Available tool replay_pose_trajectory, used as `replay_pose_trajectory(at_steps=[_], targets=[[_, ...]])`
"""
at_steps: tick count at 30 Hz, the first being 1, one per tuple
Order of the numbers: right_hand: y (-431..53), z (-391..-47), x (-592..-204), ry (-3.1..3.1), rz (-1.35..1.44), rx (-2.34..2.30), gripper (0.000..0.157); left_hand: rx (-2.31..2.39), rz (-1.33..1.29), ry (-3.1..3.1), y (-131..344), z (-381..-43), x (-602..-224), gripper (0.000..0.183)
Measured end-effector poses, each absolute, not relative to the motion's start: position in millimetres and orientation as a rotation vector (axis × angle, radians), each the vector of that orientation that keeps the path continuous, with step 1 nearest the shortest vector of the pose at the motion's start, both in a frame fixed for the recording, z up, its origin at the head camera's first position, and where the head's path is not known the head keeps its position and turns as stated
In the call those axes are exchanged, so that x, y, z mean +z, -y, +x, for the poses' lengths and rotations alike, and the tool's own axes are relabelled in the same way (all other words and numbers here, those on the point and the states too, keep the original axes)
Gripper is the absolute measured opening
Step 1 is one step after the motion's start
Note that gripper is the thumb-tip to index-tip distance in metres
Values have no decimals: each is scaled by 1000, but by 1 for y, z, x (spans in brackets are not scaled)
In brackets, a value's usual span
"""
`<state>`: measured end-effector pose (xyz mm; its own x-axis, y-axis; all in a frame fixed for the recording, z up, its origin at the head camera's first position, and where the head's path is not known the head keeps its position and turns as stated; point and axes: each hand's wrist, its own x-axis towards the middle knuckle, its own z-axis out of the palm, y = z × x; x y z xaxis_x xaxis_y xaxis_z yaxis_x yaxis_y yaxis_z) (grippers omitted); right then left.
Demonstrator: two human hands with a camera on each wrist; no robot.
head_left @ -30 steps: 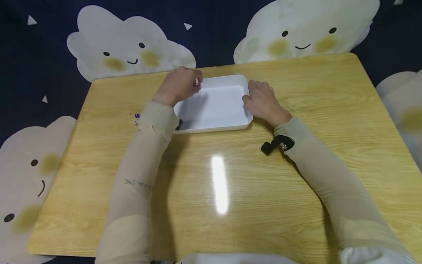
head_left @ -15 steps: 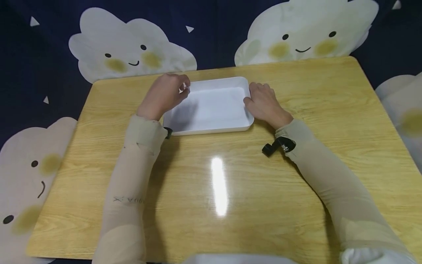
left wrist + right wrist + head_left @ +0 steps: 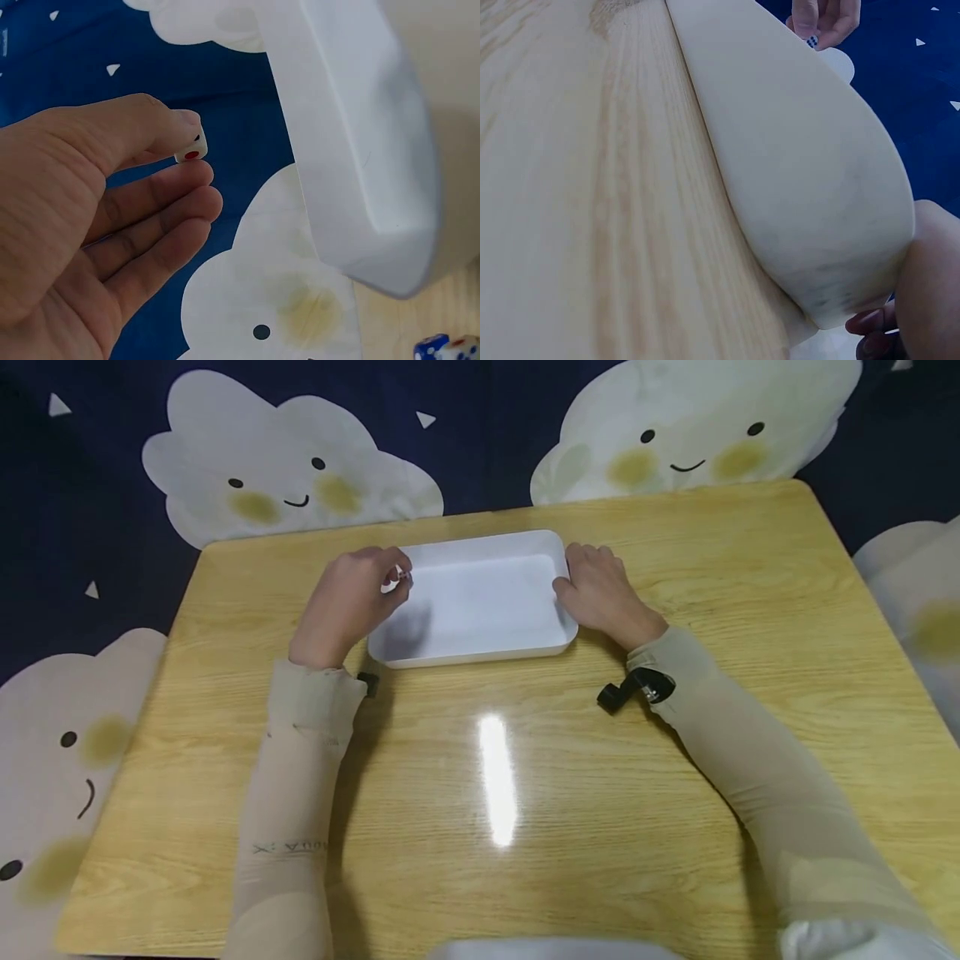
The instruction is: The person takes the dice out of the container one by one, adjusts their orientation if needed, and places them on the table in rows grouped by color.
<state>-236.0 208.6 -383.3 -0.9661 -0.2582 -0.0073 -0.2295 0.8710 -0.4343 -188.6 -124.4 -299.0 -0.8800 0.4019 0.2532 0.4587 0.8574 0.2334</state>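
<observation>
My left hand (image 3: 341, 606) pinches a small white die (image 3: 193, 152) between thumb and forefinger, just over the left end of a white rectangular tray (image 3: 491, 602). One red pip shows on the die in the left wrist view; blue pips face the right wrist view. The other fingers of that hand are loosely bent. My right hand (image 3: 600, 593) grips the tray's right end, thumb over the rim and fingertips curled beneath. The tray's visible inside is bare. A blue die (image 3: 430, 348) and a white die with pips (image 3: 459, 351) lie on the table outside the tray.
The tray rests near the back edge of a wooden table (image 3: 637, 793). Behind hangs a dark blue cloth (image 3: 487, 435) with cloud faces. Small black cameras sit at both wrists. In the head view, my left hand and forearm hide the two loose dice.
My left hand has moved left and nearer to me, from above the tray's inside to its left edge, still pinching the die. The right hand stays on the tray.
</observation>
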Motion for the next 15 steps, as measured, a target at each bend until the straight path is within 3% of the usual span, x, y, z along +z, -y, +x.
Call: replay_pose_trajectory(at_steps=[15], targets=[[-211,-235,-382,-2956,-406,-695,36,-459,-530,2820,131,-174,-305,14]])
